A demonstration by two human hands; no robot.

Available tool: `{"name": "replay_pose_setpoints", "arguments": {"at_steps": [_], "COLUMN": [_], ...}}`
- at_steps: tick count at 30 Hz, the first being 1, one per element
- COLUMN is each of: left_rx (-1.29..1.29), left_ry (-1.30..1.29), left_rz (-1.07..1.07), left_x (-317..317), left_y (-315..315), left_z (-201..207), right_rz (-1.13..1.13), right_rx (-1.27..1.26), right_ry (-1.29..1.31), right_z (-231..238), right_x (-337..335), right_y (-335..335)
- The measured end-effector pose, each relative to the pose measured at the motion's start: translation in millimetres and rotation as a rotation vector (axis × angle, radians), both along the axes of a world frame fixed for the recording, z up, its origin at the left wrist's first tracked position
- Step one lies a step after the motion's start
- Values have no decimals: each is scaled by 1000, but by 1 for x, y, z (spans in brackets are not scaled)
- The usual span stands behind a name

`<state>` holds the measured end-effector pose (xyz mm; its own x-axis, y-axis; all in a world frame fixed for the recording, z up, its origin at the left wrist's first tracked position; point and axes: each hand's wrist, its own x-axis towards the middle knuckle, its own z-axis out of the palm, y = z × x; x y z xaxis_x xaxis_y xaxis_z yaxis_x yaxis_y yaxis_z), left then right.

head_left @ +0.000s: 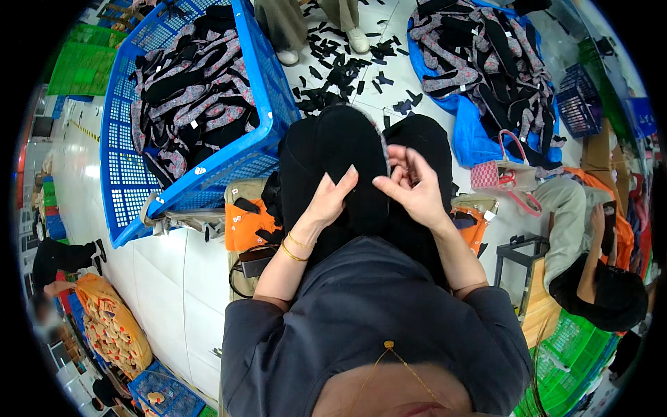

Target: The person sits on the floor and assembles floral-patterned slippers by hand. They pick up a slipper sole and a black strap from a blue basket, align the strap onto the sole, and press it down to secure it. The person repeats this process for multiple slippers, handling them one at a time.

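Note:
A long, rounded black sole-shaped fabric piece [352, 142] lies over my lap, with a strip of grey patterned cloth showing along its right edge. My left hand [329, 200] grips its left side, thumb on top and the other fingers mostly hidden. Beside the right edge is my right hand [415, 189], its fingers loosely curled and apart, with nothing visible between them. Black trousers under the piece make its lower outline hard to make out.
To the left stands a big blue plastic crate [267, 104] full of black and floral pieces. More such pieces are heaped on a blue sheet [467, 128] at the right. Black scraps [340, 73] litter the floor near another person's shoes [358, 40]. Another person [590, 271] sits at right.

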<state>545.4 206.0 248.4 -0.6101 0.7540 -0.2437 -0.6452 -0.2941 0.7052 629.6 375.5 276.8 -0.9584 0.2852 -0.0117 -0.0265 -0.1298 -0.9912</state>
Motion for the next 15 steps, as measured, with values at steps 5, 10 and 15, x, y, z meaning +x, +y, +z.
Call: {"name": "replay_pose_setpoints", "arguments": {"at_steps": [5,10,15], "left_rx": [-46,43,98], "left_ry": [105,-87,-151], "left_rz": [40,-17,16], "left_x": [2,4,4], "left_y": [10,12,11], "left_z": [-8,-11,-16], "right_rz": [-204,-196,-199], "right_rx": [496,352,183], "right_ry": [159,97,65], "right_z": [10,4,5], "right_x": [-10,-8,-3], "right_y": [17,16,5]}}
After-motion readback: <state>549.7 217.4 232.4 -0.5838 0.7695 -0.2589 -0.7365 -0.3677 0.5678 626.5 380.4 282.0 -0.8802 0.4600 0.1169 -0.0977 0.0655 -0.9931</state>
